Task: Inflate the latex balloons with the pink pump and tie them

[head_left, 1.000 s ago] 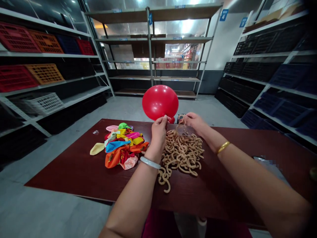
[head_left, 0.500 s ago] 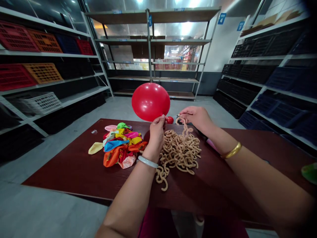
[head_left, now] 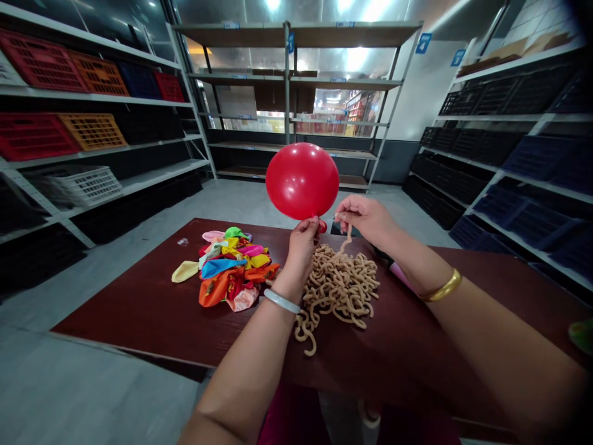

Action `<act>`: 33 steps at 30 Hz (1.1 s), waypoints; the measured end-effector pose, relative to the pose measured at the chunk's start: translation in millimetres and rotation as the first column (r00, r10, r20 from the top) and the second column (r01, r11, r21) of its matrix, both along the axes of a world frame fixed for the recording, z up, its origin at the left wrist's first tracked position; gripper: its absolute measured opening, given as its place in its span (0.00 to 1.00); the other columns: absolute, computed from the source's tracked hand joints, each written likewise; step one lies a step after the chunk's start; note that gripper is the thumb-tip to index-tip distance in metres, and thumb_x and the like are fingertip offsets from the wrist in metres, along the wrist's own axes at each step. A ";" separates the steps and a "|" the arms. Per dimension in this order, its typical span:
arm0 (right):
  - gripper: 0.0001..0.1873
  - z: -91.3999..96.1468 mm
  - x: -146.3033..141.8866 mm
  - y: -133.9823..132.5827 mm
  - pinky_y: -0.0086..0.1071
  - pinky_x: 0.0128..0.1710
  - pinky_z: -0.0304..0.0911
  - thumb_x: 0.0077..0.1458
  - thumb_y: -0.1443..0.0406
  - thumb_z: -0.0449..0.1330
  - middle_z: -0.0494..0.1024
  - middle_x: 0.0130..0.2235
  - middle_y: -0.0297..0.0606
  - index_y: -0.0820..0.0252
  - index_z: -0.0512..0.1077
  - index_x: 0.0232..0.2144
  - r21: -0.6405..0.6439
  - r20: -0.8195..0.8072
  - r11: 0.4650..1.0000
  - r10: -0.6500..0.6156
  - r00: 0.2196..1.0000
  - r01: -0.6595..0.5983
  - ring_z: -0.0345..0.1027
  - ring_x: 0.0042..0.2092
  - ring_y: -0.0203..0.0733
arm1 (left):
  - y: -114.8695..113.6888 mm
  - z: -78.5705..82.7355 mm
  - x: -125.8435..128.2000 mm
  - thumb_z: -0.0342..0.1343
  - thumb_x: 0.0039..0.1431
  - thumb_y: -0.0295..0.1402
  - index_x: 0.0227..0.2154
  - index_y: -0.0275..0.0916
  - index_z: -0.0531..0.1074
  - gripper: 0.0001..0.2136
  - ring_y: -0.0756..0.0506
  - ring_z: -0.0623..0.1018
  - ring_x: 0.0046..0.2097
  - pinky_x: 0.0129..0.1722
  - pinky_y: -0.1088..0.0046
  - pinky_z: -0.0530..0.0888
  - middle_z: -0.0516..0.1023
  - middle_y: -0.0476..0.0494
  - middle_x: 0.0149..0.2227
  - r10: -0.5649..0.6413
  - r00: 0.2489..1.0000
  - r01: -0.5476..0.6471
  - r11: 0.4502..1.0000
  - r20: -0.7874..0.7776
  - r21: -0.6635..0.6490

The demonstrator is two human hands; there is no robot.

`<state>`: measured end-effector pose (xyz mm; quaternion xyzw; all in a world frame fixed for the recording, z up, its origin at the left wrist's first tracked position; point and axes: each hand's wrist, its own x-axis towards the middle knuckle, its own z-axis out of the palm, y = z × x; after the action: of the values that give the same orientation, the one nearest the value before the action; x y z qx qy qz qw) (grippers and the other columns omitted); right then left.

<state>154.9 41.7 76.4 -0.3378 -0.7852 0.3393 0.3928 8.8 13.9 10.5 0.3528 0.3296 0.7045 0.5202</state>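
A round, inflated red balloon (head_left: 302,180) stands above the table's far edge. Its neck is pinched between the thumb and fingers of my left hand (head_left: 303,242). To the right, my right hand (head_left: 368,217) pinches the end of a thin tan cord (head_left: 346,240), which hangs down to a tangled heap of tan cord (head_left: 345,287) below both hands. The fingertips of the right hand are close to the balloon's neck but apart from it. Left of my left wrist lies a pile of flat balloons (head_left: 236,269) in many colours.
The dark red-brown table (head_left: 152,309) carries all this. A pink and dark object (head_left: 401,275) lies partly under my right forearm, and a green thing (head_left: 581,335) is at the right edge. Shelves with crates (head_left: 95,133) stand on both sides, and a rack (head_left: 287,80) stands behind.
The balloon and my left hand have shifted slightly right. The cord at my right hand, curled and looped before, now hangs straighter. The view has also turned a little.
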 end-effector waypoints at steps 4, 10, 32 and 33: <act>0.05 -1.2 -4.7 -7.8 0.35 0.36 0.63 0.52 0.67 0.60 0.74 0.33 0.35 0.53 0.76 0.27 0.398 0.097 0.917 -0.062 0.993 0.018 0.68 0.35 0.39 | -7.8 4.4 1.6 0.64 0.45 0.36 0.25 0.35 0.71 0.10 0.56 0.65 0.21 0.19 0.81 0.57 0.69 0.52 0.22 -0.150 0.987 0.155 0.982 0.052 -0.106; 0.09 -12.7 -3.5 -13.2 0.40 0.45 0.60 0.55 0.68 0.59 0.79 0.35 0.34 0.49 0.79 0.33 0.746 0.123 0.664 -0.206 0.971 0.047 0.67 0.40 0.42 | -14.0 6.9 0.1 0.60 0.49 0.29 0.26 0.33 0.73 0.04 0.54 0.71 0.24 0.21 0.80 0.64 0.73 0.47 0.24 -0.436 0.872 0.464 0.880 0.222 -0.097; 0.19 -47.7 5.7 -55.2 0.51 0.61 0.47 0.59 0.66 0.53 0.69 0.58 0.34 0.49 0.71 0.52 0.718 0.471 0.684 -0.341 0.814 -0.128 0.61 0.57 0.50 | -10.3 -8.9 26.4 0.59 0.50 0.29 0.28 0.35 0.69 0.04 0.53 0.72 0.29 0.32 0.78 0.68 0.73 0.50 0.27 -0.046 0.951 0.056 0.998 0.306 -0.025; 0.19 -50.1 3.8 -57.7 0.50 0.61 0.47 0.59 0.67 0.53 0.68 0.59 0.35 0.49 0.72 0.51 0.714 0.458 0.690 -0.331 0.825 -0.120 0.62 0.57 0.50 | -10.3 -10.8 27.2 0.58 0.52 0.30 0.28 0.35 0.68 0.04 0.53 0.72 0.30 0.34 0.78 0.68 0.73 0.50 0.27 0.007 0.962 -0.009 1.000 0.273 0.004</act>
<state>158.7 -15.9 26.3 -0.2878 -0.9103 -0.1312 0.2671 36.0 3.6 -0.2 0.2523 0.2546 0.7492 0.5570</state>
